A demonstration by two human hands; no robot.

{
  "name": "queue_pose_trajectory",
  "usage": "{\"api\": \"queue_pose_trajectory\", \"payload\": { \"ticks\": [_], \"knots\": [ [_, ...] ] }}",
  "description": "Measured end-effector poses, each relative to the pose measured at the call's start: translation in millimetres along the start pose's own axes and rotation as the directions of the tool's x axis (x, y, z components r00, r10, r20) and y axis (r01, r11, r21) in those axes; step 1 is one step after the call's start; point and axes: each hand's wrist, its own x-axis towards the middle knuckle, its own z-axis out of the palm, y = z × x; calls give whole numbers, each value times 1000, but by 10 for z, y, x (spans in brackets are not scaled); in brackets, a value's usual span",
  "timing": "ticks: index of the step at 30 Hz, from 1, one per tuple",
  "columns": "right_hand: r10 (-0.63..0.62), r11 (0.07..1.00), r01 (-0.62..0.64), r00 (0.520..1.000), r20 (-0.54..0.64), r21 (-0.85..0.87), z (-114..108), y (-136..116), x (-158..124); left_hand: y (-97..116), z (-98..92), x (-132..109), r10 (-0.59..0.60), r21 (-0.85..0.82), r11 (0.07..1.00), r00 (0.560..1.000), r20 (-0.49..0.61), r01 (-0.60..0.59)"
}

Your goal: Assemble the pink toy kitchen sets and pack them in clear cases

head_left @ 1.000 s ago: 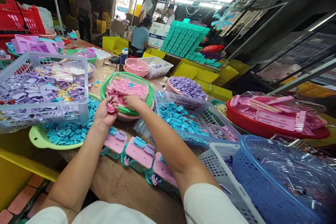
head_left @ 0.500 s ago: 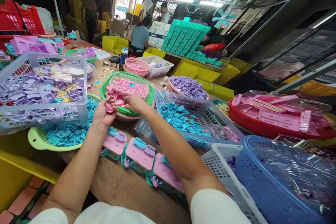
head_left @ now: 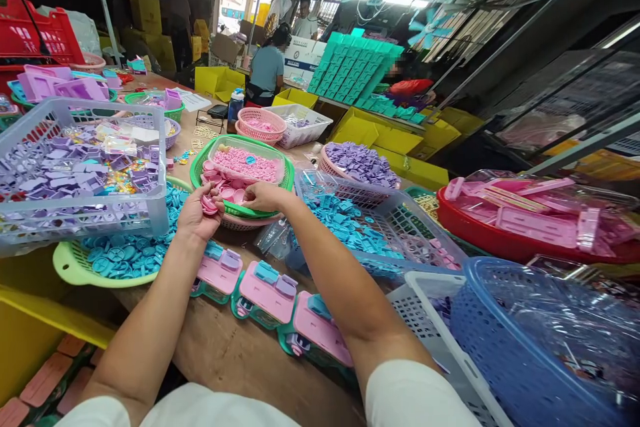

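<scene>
My left hand (head_left: 199,212) is curled, palm up, around several small round pink plastic pieces (head_left: 210,205), beside the near left rim of a green basket (head_left: 285,180). Over that basket's near side, my right hand (head_left: 265,197) reaches down with its fingers pinched together among larger pink pieces (head_left: 231,192); what its fingertips hold is hidden. A clear tray of tiny pink parts (head_left: 245,165) rests in the back of the basket. Below my hands stands a row of pink-topped toy boxes (head_left: 267,293) with green bases and blue and purple pieces on top.
On the left, a clear crate (head_left: 165,213) of purple parts overlaps a lime basket (head_left: 70,267) of blue discs. To the right are a clear crate of blue parts (head_left: 340,220), a red tub (head_left: 450,227) and a blue basket (head_left: 480,320). A co-worker (head_left: 267,67) sits farther back.
My right hand has shifted slightly right within the green basket, its wrist turning a little. My left hand stays nearly still with the pink pieces.
</scene>
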Motion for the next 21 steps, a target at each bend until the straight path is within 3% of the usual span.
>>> {"api": "queue_pose_trajectory", "payload": {
  "ticks": [5, 8, 10, 12, 14, 15, 18, 21],
  "knots": [
    [40, 993, -34, 998, -51, 115, 9, 26, -45, -11, -8, 15, 6, 14, 1000, 1000, 6, -7],
    [74, 966, -28, 982, -172, 256, -16, -16, -126, -34, 23, 0, 16, 33, 999, 1000, -16, -16],
    [61, 891, 71, 960, -272, 448, -40, -113, -203, -68, 75, -19, 43, 65, 997, 997, -56, -40],
    [-33, 760, 234, 946, -324, 607, -62, -256, -272, -115, 145, -38, 101, 87, 992, 992, -69, -95],
    [-168, 665, 353, 929, -329, 658, -88, -388, -297, -161, 210, -52, 167, 62, 985, 985, -48, -164],
    [-217, 659, 381, 922, -321, 648, -106, -426, -284, -179, 232, -57, 191, 40, 981, 981, -37, -189],
    [-170, 789, 359, 907, -384, 498, -198, -358, -139, -206, 249, -68, 158, 40, 987, 987, -37, -156],
    [73, 973, 40, 881, -467, 227, -305, -62, 104, -210, 223, -87, 95, 98, 991, 992, -78, -87]
  ]
}}
